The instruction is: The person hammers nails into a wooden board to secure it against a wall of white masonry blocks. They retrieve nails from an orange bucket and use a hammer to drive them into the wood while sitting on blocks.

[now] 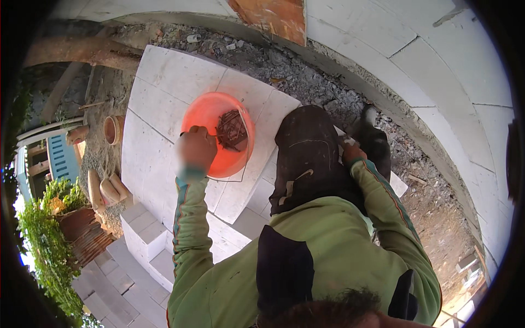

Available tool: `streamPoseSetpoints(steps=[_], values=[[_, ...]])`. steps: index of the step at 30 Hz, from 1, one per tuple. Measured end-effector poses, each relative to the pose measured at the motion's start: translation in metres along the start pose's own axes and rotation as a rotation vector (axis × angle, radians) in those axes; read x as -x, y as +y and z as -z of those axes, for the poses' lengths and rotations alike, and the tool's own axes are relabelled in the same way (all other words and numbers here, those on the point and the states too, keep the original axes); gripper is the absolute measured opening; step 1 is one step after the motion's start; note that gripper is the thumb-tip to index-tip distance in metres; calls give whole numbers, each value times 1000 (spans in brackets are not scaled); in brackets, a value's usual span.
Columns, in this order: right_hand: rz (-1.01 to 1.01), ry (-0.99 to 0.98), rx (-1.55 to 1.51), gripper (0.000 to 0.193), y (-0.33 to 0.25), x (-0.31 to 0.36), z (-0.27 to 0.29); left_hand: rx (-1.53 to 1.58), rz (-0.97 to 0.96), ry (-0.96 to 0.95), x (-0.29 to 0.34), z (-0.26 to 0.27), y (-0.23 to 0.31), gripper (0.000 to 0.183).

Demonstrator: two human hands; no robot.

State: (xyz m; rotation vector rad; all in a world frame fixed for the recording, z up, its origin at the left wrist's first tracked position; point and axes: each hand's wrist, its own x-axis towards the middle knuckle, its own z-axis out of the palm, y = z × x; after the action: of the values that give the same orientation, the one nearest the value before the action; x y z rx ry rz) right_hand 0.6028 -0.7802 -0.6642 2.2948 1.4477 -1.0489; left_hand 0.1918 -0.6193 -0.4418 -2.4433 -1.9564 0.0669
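Observation:
An orange bucket [197, 112] with a thin wire handle [247, 158] stands on pale blocks [158, 142]. Inside it lies a heap of thin rusty brown pieces that look like nails [232, 130]. My left hand [198, 148] is closed over the bucket's near left rim; part of this hand is blurred. Beside my bent right leg, my right hand [353, 153] is held low with its fingers curled. A small pale edge shows at those fingers, but what they hold is mostly hidden by the leg.
A pale block wall [437, 71] curves along the right, with rubble [328, 82] at its foot. An orange-brown board [273, 19] leans at the top. More stacked blocks [145, 229] lie at lower left, near filled sacks [109, 188], a brown pot [113, 130] and green plants [46, 246].

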Motion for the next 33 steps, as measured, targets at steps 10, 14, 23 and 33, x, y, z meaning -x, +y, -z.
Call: streamPoseSetpoints(steps=[10, 14, 23, 33], values=[[-25, 24, -124, 44, 15, 17, -11, 1293, -80, -197, -39, 38, 160, 12], [-8, -9, -221, 46, 23, 15, -25, 1348, -18, -388, -90, -28, 209, 10], [-36, -47, -341, 60, 22, 17, -20, 1888, 768, -447, -247, -216, 205, 16], [0, -41, -359, 68, 35, 21, -15, 1906, 687, -313, -334, -292, 238, 51]])
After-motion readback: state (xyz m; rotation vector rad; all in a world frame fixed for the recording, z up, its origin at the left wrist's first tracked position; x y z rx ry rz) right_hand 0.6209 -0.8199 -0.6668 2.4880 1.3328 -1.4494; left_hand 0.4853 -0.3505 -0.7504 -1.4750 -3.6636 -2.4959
